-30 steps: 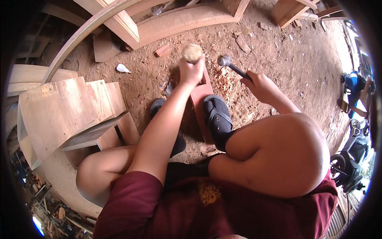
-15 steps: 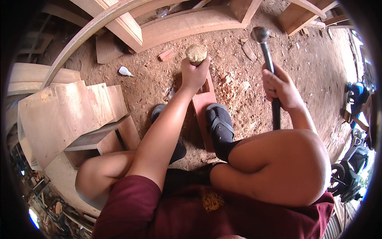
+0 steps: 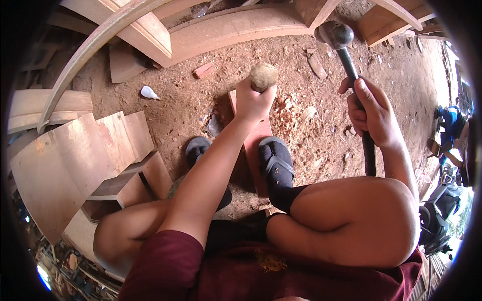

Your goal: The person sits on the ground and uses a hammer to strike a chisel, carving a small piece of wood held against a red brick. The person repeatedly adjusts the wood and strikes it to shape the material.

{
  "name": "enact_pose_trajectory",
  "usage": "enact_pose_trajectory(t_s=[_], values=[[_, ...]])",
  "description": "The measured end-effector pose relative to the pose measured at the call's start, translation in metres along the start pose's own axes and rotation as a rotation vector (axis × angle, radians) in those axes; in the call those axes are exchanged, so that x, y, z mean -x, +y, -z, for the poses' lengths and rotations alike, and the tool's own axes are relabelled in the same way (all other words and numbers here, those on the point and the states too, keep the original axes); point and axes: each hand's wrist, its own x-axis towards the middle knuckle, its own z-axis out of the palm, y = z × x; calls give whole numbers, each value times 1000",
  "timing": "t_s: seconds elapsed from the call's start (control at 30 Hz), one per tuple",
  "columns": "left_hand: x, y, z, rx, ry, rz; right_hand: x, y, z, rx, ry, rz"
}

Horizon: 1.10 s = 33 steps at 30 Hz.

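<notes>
My left hand (image 3: 255,104) is wrapped round the thick wooden handle of a chisel (image 3: 264,76), whose battered, frayed top faces up. The hand hides its blade. Beneath it lies a long reddish wooden board (image 3: 257,138) on the ground, with my sandalled right foot (image 3: 276,160) on or against its right side. To the right, my right hand (image 3: 371,113) grips a hammer (image 3: 347,62) by its dark shaft. The rounded metal head is up and away from the chisel.
Pale wood shavings (image 3: 296,118) cover the dirt right of the board. A small white bottle (image 3: 149,93) and a wood offcut (image 3: 204,70) lie at left. Wooden frames (image 3: 241,37) stand along the far side, stacked panels (image 3: 75,155) at left. A motorcycle (image 3: 439,215) is at far right.
The hammer and my right hand have moved right and look larger. My left hand with the chisel has shifted slightly right and nearer. The whole view has also shifted a little.
</notes>
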Motion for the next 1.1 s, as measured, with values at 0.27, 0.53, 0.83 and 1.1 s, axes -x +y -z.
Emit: enact_pose_trajectory(t_s=[0.27,0.53,0.83,1.1], values=[[-9,-6,11,-20,85,186,1,-5,1,-47,115,-5],[-12,-12,5,28,114,165,4,-17,4,-63,104,48],[-8,-8,2,-35,37,75,4,-39,7,194,208,281],[9,10,-12,-86,-58,-95,3,-68,-43,519,194,325]])
